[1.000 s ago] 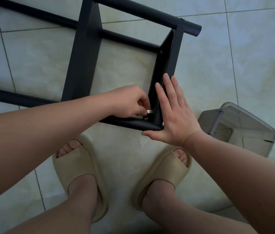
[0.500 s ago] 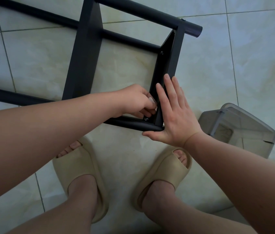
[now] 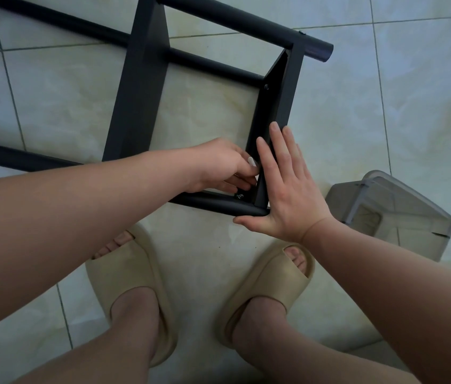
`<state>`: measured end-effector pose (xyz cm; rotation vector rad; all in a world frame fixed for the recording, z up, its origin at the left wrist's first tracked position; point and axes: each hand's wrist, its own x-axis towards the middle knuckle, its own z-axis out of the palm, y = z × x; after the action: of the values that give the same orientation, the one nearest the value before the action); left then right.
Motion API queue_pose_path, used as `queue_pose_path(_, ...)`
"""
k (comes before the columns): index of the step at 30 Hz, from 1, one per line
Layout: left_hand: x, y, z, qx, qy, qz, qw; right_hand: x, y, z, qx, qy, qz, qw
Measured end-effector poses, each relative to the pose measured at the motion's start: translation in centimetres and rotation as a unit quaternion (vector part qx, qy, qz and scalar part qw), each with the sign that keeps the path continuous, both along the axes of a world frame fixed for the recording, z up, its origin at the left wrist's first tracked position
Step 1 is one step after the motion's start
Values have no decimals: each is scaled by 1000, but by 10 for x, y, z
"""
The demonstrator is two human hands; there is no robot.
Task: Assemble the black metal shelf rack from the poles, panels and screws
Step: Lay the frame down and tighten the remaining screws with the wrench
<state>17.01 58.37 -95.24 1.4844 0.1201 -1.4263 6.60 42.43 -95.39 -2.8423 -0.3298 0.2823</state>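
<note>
Rack: the black metal shelf rack (image 3: 141, 87), matt black and partly built, lies on its side on the pale tiled floor (image 3: 413, 106), just ahead of the person's feet.
Poles: round tubes. The near pole (image 3: 213, 202) runs along the lower edge of the frame and ends at the right hand. The far pole (image 3: 246, 23) crosses the top of the view and ends in an open tube mouth.
Panels: flat sheet-metal shelves set crosswise between the poles. The middle panel (image 3: 138, 106) stands left of the end panel (image 3: 288, 87), which closes the frame at the right.
Screws: one screw (image 3: 239, 195) sits at the corner where the end panel meets the near pole. A second screw (image 3: 266, 86) shows higher on the panel's inner face.
Left hand: the left hand (image 3: 218, 164) reaches inside the frame at that lower corner. Its grip is closed, with curled fingers pinching a small pale tool (image 3: 257, 179) that is mostly hidden.
Right hand: the right hand (image 3: 291, 195) lies flat, fingers straight, against the outer face of the end panel. The thumb runs under the near pole's end, so the grip is open and pressing.
Container: a translucent grey plastic box (image 3: 401, 214) rests on the floor just right of the right hand, apart from the rack. Its contents cannot be made out.
Feet: beige slide sandals (image 3: 124, 273) are on both feet below the rack.
</note>
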Motion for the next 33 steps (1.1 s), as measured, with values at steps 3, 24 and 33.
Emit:
queue_pose_path(3, 0, 0, 1, 6, -4, -14, 1000, 0, 0, 0, -2, 3, 0, 1000)
queue_pose_path(24, -1, -2, 5, 14, -10, -28, 999, 1, 1, 4, -8, 12, 0, 1000)
queue_pose_path(33, 1, 1, 2, 25, 20, -39, 999, 1, 1, 3, -6, 12, 1, 1000)
